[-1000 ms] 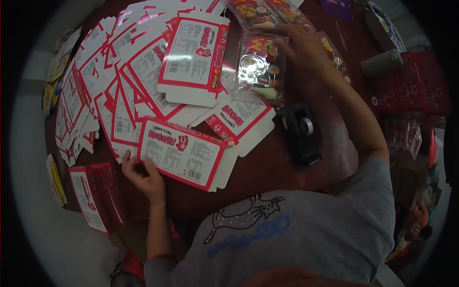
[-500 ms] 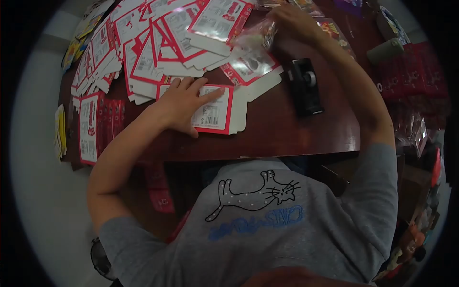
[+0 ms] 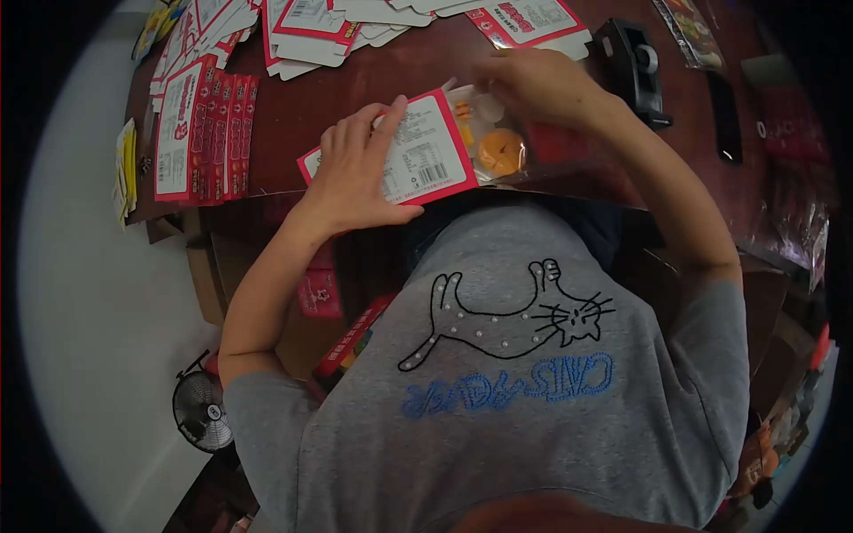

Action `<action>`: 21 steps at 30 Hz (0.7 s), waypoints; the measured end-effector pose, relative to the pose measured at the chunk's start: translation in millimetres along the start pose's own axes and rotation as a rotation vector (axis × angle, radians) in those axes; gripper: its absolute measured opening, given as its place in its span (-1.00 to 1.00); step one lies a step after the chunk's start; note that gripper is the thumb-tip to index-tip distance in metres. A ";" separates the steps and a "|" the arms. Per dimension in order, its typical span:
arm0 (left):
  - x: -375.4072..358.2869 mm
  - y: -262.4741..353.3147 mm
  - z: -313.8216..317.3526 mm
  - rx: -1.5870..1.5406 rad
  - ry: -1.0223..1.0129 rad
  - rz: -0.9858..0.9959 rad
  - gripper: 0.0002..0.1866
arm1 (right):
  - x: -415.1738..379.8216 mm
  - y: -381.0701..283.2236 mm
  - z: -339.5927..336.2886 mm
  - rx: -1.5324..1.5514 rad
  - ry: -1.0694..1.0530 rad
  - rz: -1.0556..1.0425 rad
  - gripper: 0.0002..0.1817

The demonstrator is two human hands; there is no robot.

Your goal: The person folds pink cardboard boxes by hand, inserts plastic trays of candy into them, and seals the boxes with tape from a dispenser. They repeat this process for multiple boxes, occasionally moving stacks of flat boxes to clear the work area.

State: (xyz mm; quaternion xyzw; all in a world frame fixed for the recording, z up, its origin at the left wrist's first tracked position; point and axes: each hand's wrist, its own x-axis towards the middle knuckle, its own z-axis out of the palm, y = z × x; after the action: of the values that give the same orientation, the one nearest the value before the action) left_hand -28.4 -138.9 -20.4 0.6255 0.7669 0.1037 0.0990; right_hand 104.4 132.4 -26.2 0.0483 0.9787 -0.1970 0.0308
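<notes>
A red-and-white printed carton (image 3: pixel 431 147) lies tilted at the table's front edge, its barcode side up. My left hand (image 3: pixel 351 169) grips it, with the fingers over the top and the thumb along the lower edge. Against the carton's right end is a clear plastic packet (image 3: pixel 524 167), showing a round orange piece and smaller pieces through the film; how far it reaches inside is hidden. My right hand (image 3: pixel 546 84) is closed at the packet's upper edge, its fingertips blurred.
Flat cartons (image 3: pixel 524 19) spread across the back of the table. Filled-looking cartons (image 3: pixel 204 133) stand in a row at left. A black tape dispenser (image 3: pixel 631 71) and a dark phone-like slab (image 3: pixel 724 115) are at right. A fan (image 3: pixel 203 410) stands below left.
My right hand has brought the clear packet from the back of the table to the carton's right end. The carton has come closer to my body and tilted. The view has shifted.
</notes>
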 end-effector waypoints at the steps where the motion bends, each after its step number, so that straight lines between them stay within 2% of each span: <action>1: -2.3 1.4 1.0 0.000 0.000 0.013 0.36 | 1.3 -5.4 11.2 -0.003 0.005 0.011 -0.79; 3: -4.4 4.2 1.8 0.012 -0.013 0.019 0.35 | 3.1 -8.8 24.4 0.091 0.337 -0.189 -0.75; 4: -8.2 3.2 3.0 0.008 -0.004 0.026 0.35 | -3.0 -6.5 21.7 0.079 0.336 -0.186 -0.75; 6: -18.1 -0.4 5.8 -0.035 0.022 -0.026 0.35 | -30.3 3.8 13.2 -0.199 0.788 0.103 -0.63; 7: -13.7 0.8 8.1 -0.037 0.037 -0.031 0.35 | -46.7 14.5 19.0 -0.347 0.741 0.179 -0.56; 8: -11.6 5.7 10.5 -0.030 0.074 -0.070 0.35 | -53.6 6.8 29.7 -0.354 0.733 0.179 -0.56; 10: -4.0 19.1 15.1 -0.035 0.094 -0.102 0.36 | -66.5 -20.8 50.1 -0.057 0.499 0.183 -0.53; 11: 7.7 27.2 14.7 -0.064 0.137 -0.136 0.38 | -66.1 -40.1 41.4 0.135 0.479 0.121 -0.48; 12: 17.6 35.4 15.1 -0.090 0.179 -0.173 0.39 | -68.2 -44.0 31.7 0.132 0.480 0.121 -0.48; 13: 24.7 42.8 16.6 -0.089 0.180 -0.171 0.39 | -70.7 -46.5 22.3 0.182 0.613 0.127 -0.44; 14: 31.5 49.5 17.1 -0.158 0.312 -0.183 0.43 | -73.5 -48.7 13.7 0.231 0.750 0.133 -0.39; 15: 39.0 56.1 16.5 -0.227 0.448 -0.192 0.47 | -79.2 -47.3 5.3 0.204 0.809 0.146 -0.32; 16: 45.9 64.3 14.6 -0.225 0.457 -0.188 0.47 | -79.9 -45.4 5.4 0.197 0.814 0.141 -0.32; 18: 53.4 77.9 11.6 -0.471 0.615 -0.149 0.37 | -83.2 -42.7 11.0 1.047 0.733 0.093 -0.32; 19: 57.6 76.5 15.3 -0.476 0.620 -0.147 0.37 | -83.9 -34.9 7.1 1.070 0.767 0.055 -0.32; 20: 63.5 71.5 21.5 -0.850 0.621 -0.119 0.27 | -85.0 -26.6 -0.7 1.093 0.798 0.014 -0.33; 21: 66.4 67.5 25.3 -1.223 0.606 -0.088 0.17 | -92.2 -21.8 -11.8 1.129 0.664 0.064 -0.38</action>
State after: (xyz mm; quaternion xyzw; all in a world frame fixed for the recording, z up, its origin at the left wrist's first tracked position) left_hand 29.0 -59.7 -27.0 0.3689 0.5890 0.6848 0.2194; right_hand 193.3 109.4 0.3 0.1445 0.6805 -0.6540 -0.2972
